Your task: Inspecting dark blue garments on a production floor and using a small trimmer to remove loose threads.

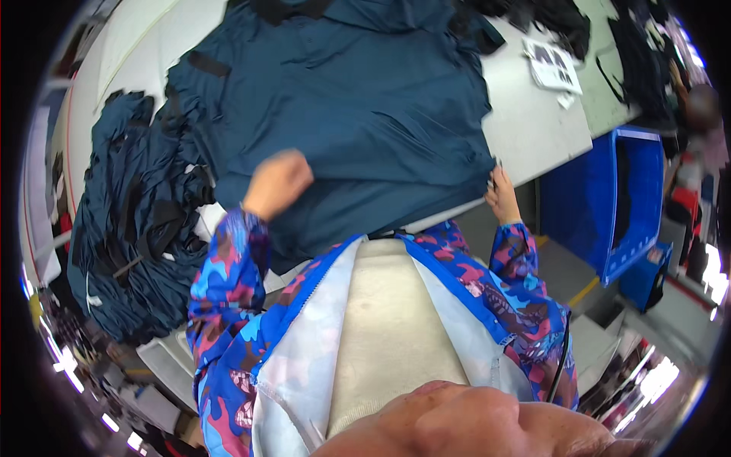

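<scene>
A dark teal polo shirt (342, 103) with a black collar and black sleeve bands lies spread on a white table (537, 125), its hem towards me. My left hand (280, 180), blurred, is over the lower left part of the shirt with its fingers curled; whether it holds any cloth cannot be told. My right hand (501, 191) grips the shirt's lower right corner at the table's front edge, thumb and fingers on the hem.
A heap of similar dark garments (137, 228) hangs over the table's left side. White printed pieces (551, 68) and black cloth (554, 23) lie at the upper right. A blue plastic crate (605, 200) stands right of the table. A person (702, 114) is at the far right.
</scene>
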`<state>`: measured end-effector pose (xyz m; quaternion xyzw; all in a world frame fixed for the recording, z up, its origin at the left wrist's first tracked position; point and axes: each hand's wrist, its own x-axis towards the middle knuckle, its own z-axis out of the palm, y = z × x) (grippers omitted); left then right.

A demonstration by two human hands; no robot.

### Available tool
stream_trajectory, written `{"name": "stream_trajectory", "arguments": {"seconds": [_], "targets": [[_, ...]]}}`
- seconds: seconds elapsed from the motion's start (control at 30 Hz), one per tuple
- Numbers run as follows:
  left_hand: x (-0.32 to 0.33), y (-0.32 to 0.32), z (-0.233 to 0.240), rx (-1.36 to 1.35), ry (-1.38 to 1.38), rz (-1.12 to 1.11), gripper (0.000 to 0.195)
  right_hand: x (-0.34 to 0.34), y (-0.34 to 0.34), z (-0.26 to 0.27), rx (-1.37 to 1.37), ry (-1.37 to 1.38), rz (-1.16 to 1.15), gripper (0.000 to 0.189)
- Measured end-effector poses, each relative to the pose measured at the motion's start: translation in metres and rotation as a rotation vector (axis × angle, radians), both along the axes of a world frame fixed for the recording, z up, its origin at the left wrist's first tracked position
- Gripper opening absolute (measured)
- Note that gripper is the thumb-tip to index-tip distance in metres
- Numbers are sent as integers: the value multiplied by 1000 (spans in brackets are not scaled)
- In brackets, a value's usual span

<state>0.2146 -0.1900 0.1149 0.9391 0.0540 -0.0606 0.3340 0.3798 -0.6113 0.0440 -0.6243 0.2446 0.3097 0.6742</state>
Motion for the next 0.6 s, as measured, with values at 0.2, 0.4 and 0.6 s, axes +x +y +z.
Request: {"name": "stream_trajectory", "arguments": {"seconds": [0.2,0.4,0.6], "targets": [[85,47,-79,575,-88,505,51,-6,-19,-4,109,-10,125,24],[49,42,-67,-210,-246,488,34,-23,-44,-18,99,-21,87,28],[-127,1,-9,250,63,-394,36,-36,-53,-17,-343,-585,469,54]]}}
